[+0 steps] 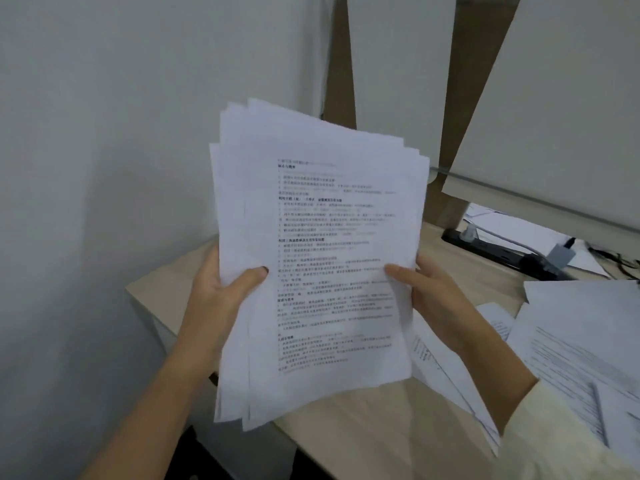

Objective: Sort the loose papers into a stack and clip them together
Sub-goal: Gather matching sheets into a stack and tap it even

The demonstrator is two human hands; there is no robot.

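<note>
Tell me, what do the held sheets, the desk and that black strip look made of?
Sheets: thin matte white paper, printed, edges fanned and bending. Desk: pale wood-look top, possibly laminate, smooth with faint grain. Black strip: likely moulded plastic with sockets, though blurred.

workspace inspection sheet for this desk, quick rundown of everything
surface: light wooden desk, partly covered by sheets
job's things: paper bundle held upright above the desk, edges uneven; loose sheets spread on the desk at right; no clip seen
clutter: thin grey object on the loose sheets, too blurred to name
grippers: left hand grips the bundle's left edge; right hand grips its right edge
cables: black power strip with plugs and leads at the desk's back
surroundings: white wall at left; white panels behind
</note>
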